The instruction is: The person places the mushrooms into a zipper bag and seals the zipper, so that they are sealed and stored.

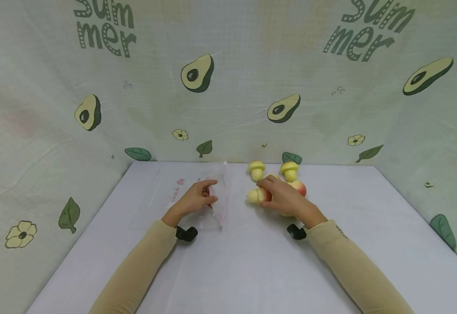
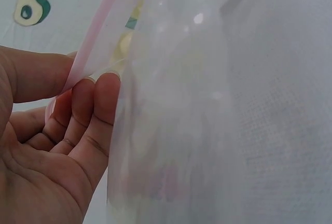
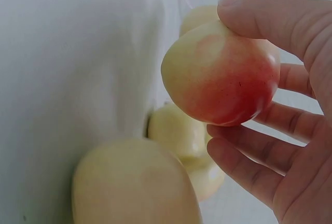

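Nearest: worktop (image 1: 232, 270), white. Beige sleeves (image 1: 139, 270) are reached over it from both sides, a black wrist unit (image 1: 187, 234) being worn at the left cuff and a matching one (image 1: 296, 232) at the right.

Left hand (image 1: 190, 199): clear plastic bag (image 1: 221, 196) gripped at its pink-trimmed edge, thumb on one side, curled fingers on the other. Film is spread beside the fingertips, on the side toward the right hand. Small pink marks (image 1: 177, 191) are seen on the worktop side of the left hand, to its left.

Right hand (image 1: 289, 200): red-and-yellow rounded piece (image 3: 223, 73) held between thumb and fingertips. It is located on the left-hand side of the right hand, so between the two hands, outside the bag. A pale part is seen just past it; whether it is joined cannot be told.

About the right hand: pale pieces (image 3: 176, 130) are clustered close by, partly hidden. A red-flushed piece (image 1: 300, 188) is seen just past its knuckles.

Beyond both hands: two yellow mushroom-shaped pieces (image 1: 256, 170) are set side by side, apart, near the rear edge.

Rear: backdrop cloth (image 1: 232, 122), printed with avocados, leaves and "summer".
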Tool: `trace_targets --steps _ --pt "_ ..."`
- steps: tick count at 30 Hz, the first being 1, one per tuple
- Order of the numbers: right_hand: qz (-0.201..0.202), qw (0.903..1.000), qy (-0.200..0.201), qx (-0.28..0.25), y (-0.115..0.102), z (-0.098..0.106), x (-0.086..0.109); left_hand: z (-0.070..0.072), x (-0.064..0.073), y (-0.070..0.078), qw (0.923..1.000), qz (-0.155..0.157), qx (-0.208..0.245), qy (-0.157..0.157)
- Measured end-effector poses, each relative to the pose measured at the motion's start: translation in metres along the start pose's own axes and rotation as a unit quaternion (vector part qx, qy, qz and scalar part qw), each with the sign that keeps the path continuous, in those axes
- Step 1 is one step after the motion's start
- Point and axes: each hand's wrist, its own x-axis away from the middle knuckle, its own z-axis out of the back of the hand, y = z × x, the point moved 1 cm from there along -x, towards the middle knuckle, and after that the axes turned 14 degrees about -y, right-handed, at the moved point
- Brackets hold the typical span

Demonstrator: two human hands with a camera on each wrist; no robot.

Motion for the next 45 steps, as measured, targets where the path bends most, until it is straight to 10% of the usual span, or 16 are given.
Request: trace_targets --steps 45 --pt "0.013 0.9982 0.017 -0.056 -0.038 -0.021 -0.089 -0.003 -0.005 -0.004 0.9968 -0.021 0.070 -0.031"
